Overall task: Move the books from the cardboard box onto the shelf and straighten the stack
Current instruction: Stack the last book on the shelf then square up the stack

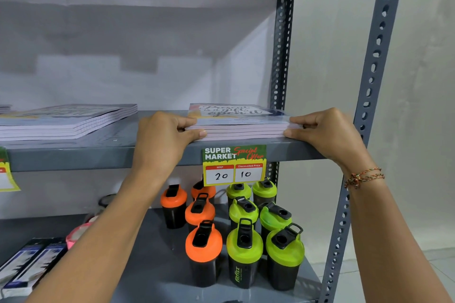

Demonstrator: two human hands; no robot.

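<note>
A stack of thin books point(240, 122) with a lettered cover lies at the right end of the grey metal shelf point(98, 155), close to its front edge. My left hand point(162, 138) grips the stack's left side, thumb under and fingers on top. On the opposite side, my right hand point(327, 135) holds the stack in the same way. A second stack of books point(66, 120) rests further left on the same shelf. The cardboard box is out of view.
A price tag point(234, 165) hangs from the shelf edge under the stack. Orange-lidded point(203, 243) and green-lidded shaker bottles point(245, 248) stand on the lower shelf, with boxes point(27, 265) at its left. A perforated upright point(369, 96) rises beside my right hand.
</note>
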